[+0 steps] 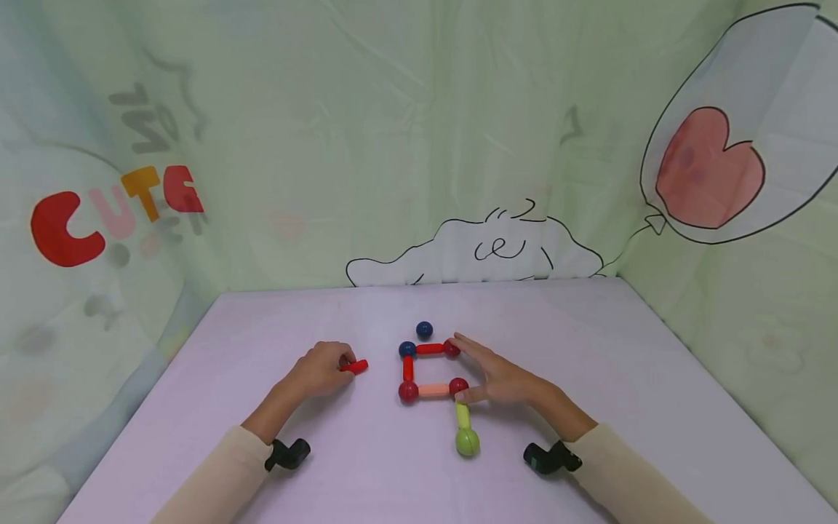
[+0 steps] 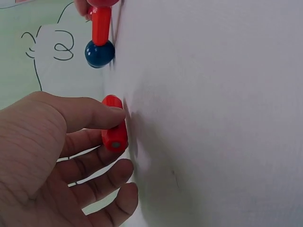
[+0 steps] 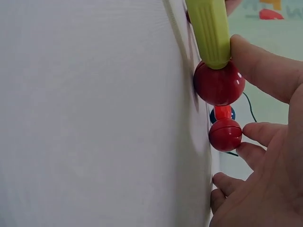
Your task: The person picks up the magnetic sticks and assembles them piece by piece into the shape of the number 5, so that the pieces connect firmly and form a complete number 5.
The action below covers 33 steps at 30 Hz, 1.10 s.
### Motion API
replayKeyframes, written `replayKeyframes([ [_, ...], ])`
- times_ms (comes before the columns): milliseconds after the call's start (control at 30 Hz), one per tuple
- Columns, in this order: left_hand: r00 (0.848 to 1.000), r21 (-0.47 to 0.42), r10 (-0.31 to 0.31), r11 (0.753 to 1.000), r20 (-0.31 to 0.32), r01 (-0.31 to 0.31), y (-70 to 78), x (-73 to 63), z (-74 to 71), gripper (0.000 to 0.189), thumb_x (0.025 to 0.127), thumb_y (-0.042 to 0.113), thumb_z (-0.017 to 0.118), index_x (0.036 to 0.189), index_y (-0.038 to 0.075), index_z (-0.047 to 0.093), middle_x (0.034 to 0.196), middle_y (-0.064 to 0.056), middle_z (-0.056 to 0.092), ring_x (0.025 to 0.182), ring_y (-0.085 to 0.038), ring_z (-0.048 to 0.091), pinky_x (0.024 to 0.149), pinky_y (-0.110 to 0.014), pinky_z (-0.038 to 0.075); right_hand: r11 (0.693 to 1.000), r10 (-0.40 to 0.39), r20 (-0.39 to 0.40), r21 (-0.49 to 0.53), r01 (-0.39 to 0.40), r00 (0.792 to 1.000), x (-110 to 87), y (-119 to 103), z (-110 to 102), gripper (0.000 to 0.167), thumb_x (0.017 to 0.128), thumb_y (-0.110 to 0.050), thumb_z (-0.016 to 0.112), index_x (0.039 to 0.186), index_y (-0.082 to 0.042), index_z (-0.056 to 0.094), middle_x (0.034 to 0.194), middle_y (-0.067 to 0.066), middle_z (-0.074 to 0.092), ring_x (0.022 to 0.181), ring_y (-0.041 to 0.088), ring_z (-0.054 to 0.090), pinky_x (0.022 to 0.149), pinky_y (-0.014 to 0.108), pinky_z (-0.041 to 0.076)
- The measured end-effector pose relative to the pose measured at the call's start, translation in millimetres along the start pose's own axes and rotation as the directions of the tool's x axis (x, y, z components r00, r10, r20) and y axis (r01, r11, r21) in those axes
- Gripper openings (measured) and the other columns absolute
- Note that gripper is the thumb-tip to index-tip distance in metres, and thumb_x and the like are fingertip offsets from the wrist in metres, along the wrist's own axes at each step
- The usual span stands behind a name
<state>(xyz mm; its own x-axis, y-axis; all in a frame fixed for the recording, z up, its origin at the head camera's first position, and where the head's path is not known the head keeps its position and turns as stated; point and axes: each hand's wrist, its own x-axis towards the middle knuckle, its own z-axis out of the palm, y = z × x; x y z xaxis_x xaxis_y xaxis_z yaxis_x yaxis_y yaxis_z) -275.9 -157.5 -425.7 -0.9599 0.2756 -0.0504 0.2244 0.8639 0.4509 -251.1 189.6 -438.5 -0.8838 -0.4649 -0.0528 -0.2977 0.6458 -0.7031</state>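
My left hand [image 1: 321, 370] pinches a short red magnetic rod [image 2: 114, 137] between thumb and index finger, low over the table; its other fingers are loosely curved. To its right lies a shape of rods and balls: a blue ball [image 1: 407, 350], a left red ball [image 1: 409, 392], a near red ball [image 3: 218, 85] and a far red ball [image 3: 225, 135], linked by red rods and a pink rod [image 1: 433, 391]. My right hand [image 1: 507, 380] spans its open right side, thumb at the near red ball, fingertips against the far one.
A lime rod [image 1: 463, 416] with a green ball [image 1: 468, 442] at its end extends toward me from the near red ball. A loose dark blue ball [image 1: 424, 330] lies beyond the shape. Printed cloth walls [image 1: 314, 182] surround the pale table [image 1: 314, 466].
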Motion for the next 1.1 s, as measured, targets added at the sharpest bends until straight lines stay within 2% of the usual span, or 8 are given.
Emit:
replayKeyframes([
  [367, 0.997, -0.08, 0.076, 0.994, 0.015, -0.074, 19.7, -14.7, -4.2, 0.014, 0.087, 0.007, 0.075, 0.1, 0.011, 0.073, 0.089, 0.001, 0.064, 0.081, -0.018, 0.057, 0.07, -0.031, 0.053, 0.998, 0.025, -0.023, 0.055, -0.023, 0.999, -3.7, 1.2, 1.5, 0.099, 0.081, -0.032, 0.084, 0.161, -0.018, 0.028, 0.169, 0.008, 0.02, 0.155, 0.037, 0.014, 0.116, 0.066, 0.023],
  [567, 0.987, -0.124, 0.154, 0.981, 0.044, -0.148, 29.9, -22.5, -3.7, 0.015, 0.085, 0.007, 0.078, 0.098, 0.012, 0.073, 0.086, 0.003, 0.063, 0.079, -0.018, 0.056, 0.066, -0.028, 0.052, 0.999, 0.013, -0.023, 0.046, -0.012, 1.0, -4.0, 1.5, 1.7, 0.098, 0.082, -0.032, 0.083, 0.161, -0.018, 0.028, 0.169, 0.009, 0.02, 0.155, 0.037, 0.015, 0.116, 0.066, 0.023],
  [833, 0.967, -0.16, 0.237, 0.962, 0.093, -0.22, 51.4, -32.7, -3.4, 0.017, 0.085, 0.008, 0.079, 0.101, 0.012, 0.073, 0.085, 0.003, 0.063, 0.079, -0.018, 0.057, 0.067, -0.028, 0.054, 0.999, 0.018, -0.03, 0.051, -0.017, 0.999, -4.5, 0.6, 1.6, 0.097, 0.082, -0.031, 0.083, 0.161, -0.018, 0.028, 0.168, 0.008, 0.021, 0.155, 0.037, 0.015, 0.116, 0.066, 0.023],
  [1100, 0.93, -0.17, 0.321, 0.941, 0.179, -0.292, 71.1, -42.2, 8.4, 0.02, 0.085, 0.011, 0.08, 0.104, 0.013, 0.073, 0.085, 0.007, 0.062, 0.077, -0.014, 0.057, 0.065, -0.024, 0.052, 0.998, -0.001, -0.029, 0.066, 0.002, 1.0, -4.9, 0.5, 2.6, 0.097, 0.082, -0.03, 0.082, 0.161, -0.015, 0.028, 0.168, 0.011, 0.022, 0.154, 0.038, 0.016, 0.116, 0.066, 0.022],
])
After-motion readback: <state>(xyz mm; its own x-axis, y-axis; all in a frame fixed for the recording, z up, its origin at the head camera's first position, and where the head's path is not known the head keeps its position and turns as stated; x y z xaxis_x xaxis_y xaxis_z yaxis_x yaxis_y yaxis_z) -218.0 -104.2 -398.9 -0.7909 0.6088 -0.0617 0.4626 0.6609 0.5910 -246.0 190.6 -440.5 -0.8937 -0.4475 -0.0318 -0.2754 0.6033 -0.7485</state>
